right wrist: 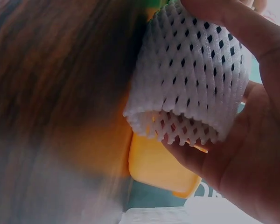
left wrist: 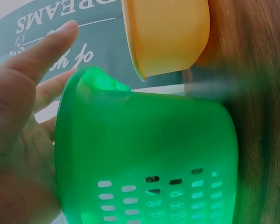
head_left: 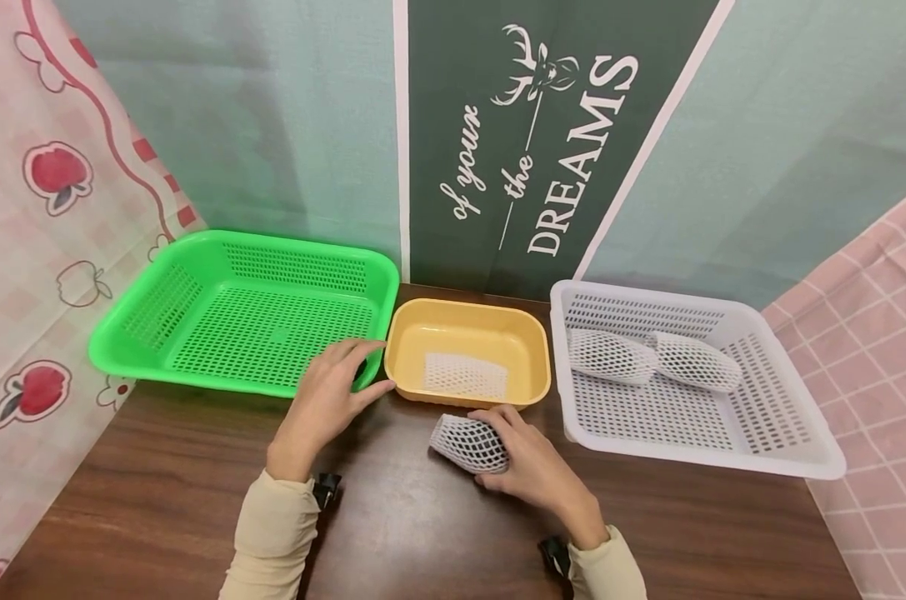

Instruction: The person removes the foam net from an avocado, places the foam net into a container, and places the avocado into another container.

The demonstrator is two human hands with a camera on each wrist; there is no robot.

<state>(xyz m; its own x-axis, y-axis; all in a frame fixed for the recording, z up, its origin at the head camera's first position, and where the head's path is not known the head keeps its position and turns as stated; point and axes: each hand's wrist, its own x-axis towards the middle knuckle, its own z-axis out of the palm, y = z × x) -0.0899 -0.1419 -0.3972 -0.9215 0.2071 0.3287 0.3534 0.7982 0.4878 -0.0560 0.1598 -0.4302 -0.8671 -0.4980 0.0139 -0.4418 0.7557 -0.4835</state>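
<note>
My right hand (head_left: 531, 462) grips a white foam net sleeve (head_left: 471, 444) just above the table, in front of the yellow basin (head_left: 468, 400). The right wrist view shows the sleeve (right wrist: 191, 74) held between thumb and fingers, its near end gaping and hollow. My left hand (head_left: 328, 396) is over the front right corner of the green basket (head_left: 235, 385), thumb and fingers spread apart. Something dark (head_left: 360, 368) shows between them, too small to identify. In the left wrist view, the left hand (left wrist: 28, 107) is beside the basket's rim, gripping nothing visible.
A flat white foam net (head_left: 465, 377) lies in the yellow basin between the two baskets. On the right, a white basket (head_left: 693, 462) holds two more net sleeves (head_left: 610, 357). Brown wood tabletop (head_left: 400, 525) extends in front; a printed cloth (head_left: 310, 125) hangs behind.
</note>
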